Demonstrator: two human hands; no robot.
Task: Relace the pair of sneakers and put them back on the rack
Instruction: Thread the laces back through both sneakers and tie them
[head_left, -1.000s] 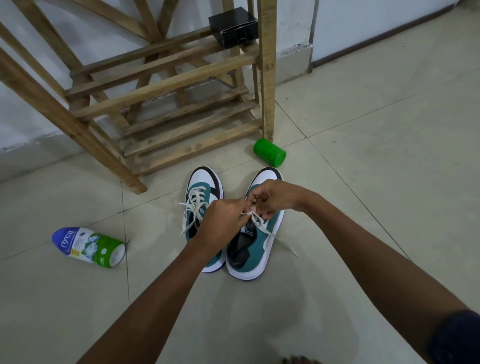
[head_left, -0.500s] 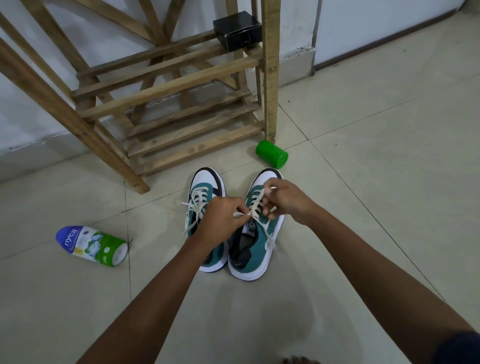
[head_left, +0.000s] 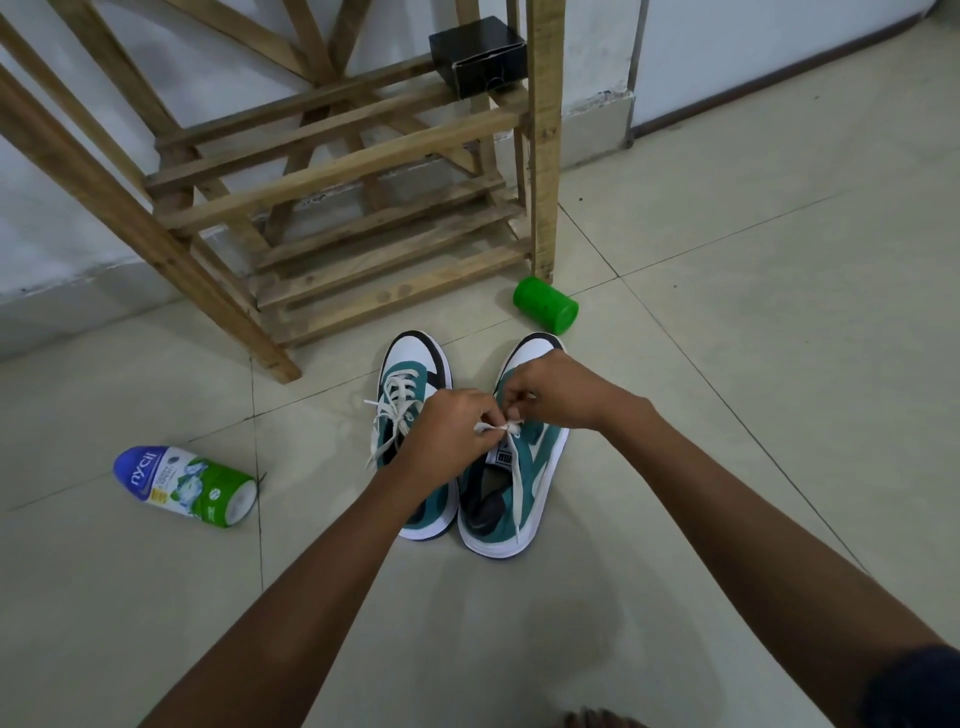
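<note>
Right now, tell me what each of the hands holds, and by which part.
Both the left hand and the right hand pinch the lace of the right sneaker, near its knot.

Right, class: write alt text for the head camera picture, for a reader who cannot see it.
Two hands, left and right, pinch a white lace over the right-hand teal and white sneaker on a tiled floor; its partner sits alongside. Behind stands a wooden rack, with a green cup and a powder bottle lying nearby.
</note>
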